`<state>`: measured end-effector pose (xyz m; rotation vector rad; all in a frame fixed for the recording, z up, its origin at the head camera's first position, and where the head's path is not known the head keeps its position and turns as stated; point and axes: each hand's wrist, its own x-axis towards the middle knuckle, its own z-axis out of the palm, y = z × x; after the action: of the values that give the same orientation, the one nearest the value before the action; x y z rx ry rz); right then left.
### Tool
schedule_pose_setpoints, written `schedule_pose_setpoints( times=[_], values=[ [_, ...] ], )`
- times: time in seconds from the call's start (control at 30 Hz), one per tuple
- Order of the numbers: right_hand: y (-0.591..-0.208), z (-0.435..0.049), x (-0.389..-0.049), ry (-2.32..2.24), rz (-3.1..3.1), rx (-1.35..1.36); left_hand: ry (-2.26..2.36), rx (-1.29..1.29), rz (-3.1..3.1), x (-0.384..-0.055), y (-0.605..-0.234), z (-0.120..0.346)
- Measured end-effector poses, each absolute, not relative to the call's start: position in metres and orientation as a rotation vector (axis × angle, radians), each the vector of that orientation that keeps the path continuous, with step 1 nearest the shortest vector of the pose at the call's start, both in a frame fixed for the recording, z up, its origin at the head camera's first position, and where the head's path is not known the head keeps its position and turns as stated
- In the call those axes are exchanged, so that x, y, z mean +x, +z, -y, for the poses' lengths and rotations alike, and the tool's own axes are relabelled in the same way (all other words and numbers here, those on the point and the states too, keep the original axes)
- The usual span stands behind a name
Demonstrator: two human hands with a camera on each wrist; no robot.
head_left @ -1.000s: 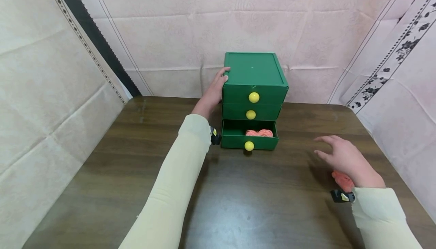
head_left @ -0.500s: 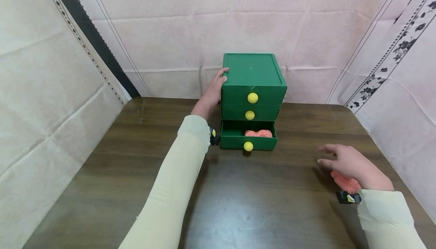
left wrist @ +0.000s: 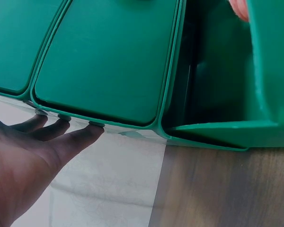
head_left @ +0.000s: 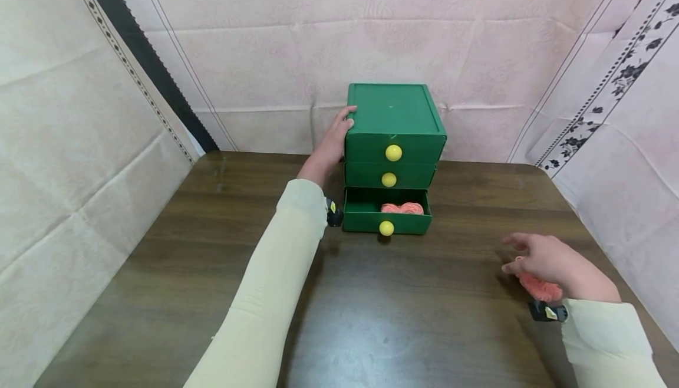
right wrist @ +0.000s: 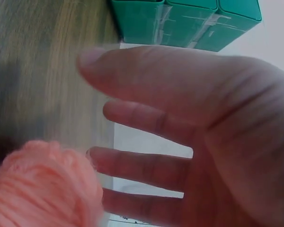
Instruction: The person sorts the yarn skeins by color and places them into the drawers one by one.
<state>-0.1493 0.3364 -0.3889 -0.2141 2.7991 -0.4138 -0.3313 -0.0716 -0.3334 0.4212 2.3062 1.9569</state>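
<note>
A green three-drawer cabinet (head_left: pixel 392 108) with yellow knobs stands at the back of the table, its bottom drawer (head_left: pixel 363 223) pulled out. Inside that drawer lies a bundle of salmon-pink yarn (head_left: pixel 403 208). My left hand (head_left: pixel 330 143) rests against the cabinet's left side, fingertips at the top edge; in the left wrist view its fingers (left wrist: pixel 80 137) touch the side wall. At the right, my right hand (head_left: pixel 557 264) hovers beside a second skein of pink yarn (right wrist: pixel 47 184), with fingers spread and nothing between them. The hand partly covers this skein in the head view.
The brown wooden table (head_left: pixel 419 317) reaches back to a pale patterned cloth (head_left: pixel 297 52) hanging behind the cabinet. More cloth hangs along the left and right sides. The open drawer juts forward from the cabinet front.
My right hand has moved down, slightly right and nearer the loose yarn. My left hand stays against the cabinet, and the drawer has not moved.
</note>
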Motion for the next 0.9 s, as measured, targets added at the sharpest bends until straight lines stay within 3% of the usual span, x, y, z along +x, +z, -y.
schedule_pose_setpoints(
  times=[0.57, 0.9],
  values=[
    [-0.393, -0.339, -0.149, -0.501, -2.742, -0.077, 1.919, 0.401, -2.298, -0.331, -0.330, 0.074],
    [-0.389, -0.343, -0.149, -0.354, -2.681, 0.041, 1.853, 0.384, -2.301, -0.305, -0.308, 0.074]
  ],
)
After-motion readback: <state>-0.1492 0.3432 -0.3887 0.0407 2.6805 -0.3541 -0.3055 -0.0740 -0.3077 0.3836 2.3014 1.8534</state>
